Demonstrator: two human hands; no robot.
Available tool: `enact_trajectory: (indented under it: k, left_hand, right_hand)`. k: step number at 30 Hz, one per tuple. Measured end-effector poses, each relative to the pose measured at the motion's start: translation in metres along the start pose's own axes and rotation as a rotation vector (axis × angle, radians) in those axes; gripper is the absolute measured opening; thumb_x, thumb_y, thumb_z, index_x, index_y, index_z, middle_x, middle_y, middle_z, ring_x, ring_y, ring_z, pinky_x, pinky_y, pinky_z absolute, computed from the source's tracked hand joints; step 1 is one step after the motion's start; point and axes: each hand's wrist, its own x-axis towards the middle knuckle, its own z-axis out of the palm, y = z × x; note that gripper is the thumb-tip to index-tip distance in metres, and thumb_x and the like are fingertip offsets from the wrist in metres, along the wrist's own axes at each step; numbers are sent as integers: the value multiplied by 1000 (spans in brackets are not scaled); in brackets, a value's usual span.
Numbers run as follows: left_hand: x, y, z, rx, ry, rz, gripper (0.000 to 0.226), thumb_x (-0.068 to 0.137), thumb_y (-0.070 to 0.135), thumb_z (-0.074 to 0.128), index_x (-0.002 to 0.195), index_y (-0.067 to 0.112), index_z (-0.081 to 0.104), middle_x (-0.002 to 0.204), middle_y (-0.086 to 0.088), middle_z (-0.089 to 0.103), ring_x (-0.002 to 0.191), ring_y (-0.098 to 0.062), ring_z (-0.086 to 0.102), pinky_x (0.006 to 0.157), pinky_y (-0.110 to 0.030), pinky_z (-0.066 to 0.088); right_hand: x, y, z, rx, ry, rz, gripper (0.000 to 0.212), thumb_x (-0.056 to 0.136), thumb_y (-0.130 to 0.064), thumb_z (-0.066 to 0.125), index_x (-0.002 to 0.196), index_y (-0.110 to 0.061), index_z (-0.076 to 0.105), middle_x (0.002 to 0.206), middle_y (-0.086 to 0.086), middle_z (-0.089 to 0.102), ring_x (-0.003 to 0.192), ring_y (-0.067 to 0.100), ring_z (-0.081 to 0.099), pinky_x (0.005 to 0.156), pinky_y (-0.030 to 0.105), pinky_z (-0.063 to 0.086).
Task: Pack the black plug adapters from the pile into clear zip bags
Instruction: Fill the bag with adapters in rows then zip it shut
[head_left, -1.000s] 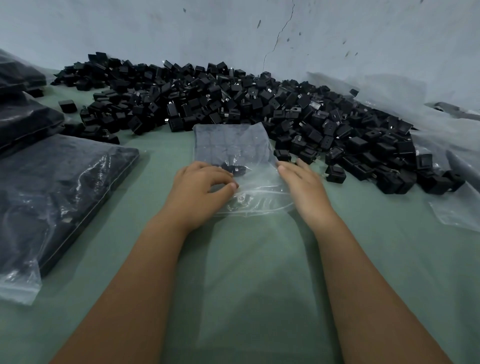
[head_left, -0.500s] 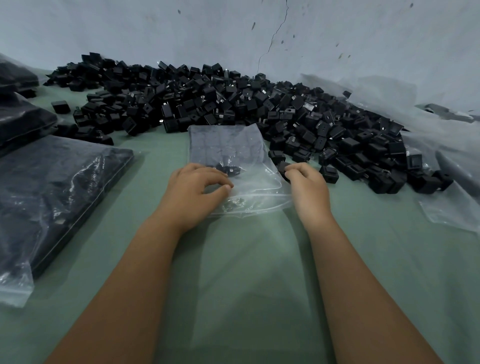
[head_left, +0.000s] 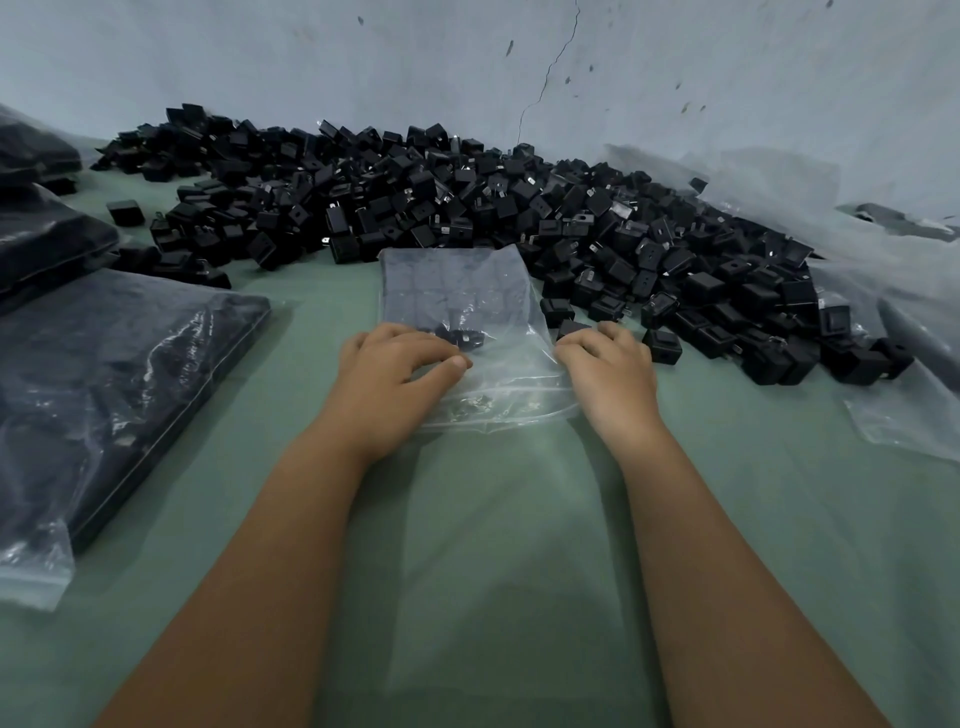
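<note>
A clear zip bag (head_left: 511, 332) lies flat on the green table (head_left: 519, 519), its mouth toward me. Rows of black adapters fill its far end, and one loose adapter (head_left: 464, 336) lies inside near my fingers. My left hand (head_left: 400, 374) rests on the bag's near left part, thumb and curled fingers pinching the plastic. At the bag's right edge, my right hand (head_left: 608, 369) curls its fingers over a black plug adapter (head_left: 571, 328) at the rim of the big adapter pile (head_left: 467, 208).
Filled zip bags of adapters (head_left: 104, 374) lie stacked along the left. Loose clear plastic (head_left: 909, 415) lies at the right, partly under the pile. A pale wall (head_left: 467, 62) stands close behind the pile.
My right hand left the bag's right edge, slid forward to the pile's rim and curled its fingers on an adapter. My left hand stayed on the bag.
</note>
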Motion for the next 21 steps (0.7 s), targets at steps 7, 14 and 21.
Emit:
enact_trajectory:
  k: [7,14,21]
  left_hand:
    - [-2,2,-3,-22,-27,33,56,74,73,36,110,43,66,99,34,54,113,2,36,102,-27,16]
    - [-3,3,-2,4,-30,29,55,72,65,61,123,44,62,110,20,62,118,-8,41,110,-36,26]
    - [1,6,-10,-458,123,-206,21,79,7,65,84,24,76,78,4,74,81,-15,68,76,-37,53]
  right_hand:
    - [-3,-2,1,-4,123,-21,21,87,-32,50,78,-48,60,112,-12,46,120,15,36,100,27,20]
    - [-30,-31,4,250,487,-519,29,80,0,51,93,-16,72,116,-1,38,103,13,46,92,9,34]
    - [-67,-66,42,139,207,-819,24,80,-8,46,76,-8,70,101,11,50,86,21,49,67,37,47]
